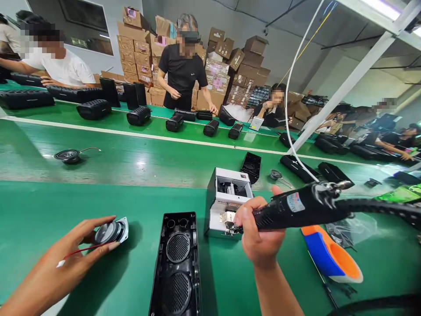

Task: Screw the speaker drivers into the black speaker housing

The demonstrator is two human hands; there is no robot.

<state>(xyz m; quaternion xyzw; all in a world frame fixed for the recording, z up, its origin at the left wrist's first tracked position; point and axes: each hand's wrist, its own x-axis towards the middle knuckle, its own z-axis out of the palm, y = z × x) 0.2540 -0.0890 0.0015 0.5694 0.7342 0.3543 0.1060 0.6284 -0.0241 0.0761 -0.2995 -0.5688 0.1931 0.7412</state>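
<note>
Left hand (70,254) pinches a small speaker driver (112,231) by its rim, fingers curled round it, red wire trailing, resting on the bench near the front edge, just left of the open black housing (177,263). Driver probably light but magnet-heavy, cone fragile: grip the metal frame. Right hand (259,232) is closed tight round an electric screwdriver (296,208), tip at the white screw feeder (226,204). Rigid, cord tugs.

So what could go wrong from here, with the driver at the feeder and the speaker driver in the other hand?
1. The electric screwdriver hangs on a cable; in the right hand its pull could drag the tip off the screw feeder.
2. The left hand pinches the speaker driver at its edge, red wire loose; it may snag or slip.
3. The open speaker housing lies between both hands and could get knocked.
</note>
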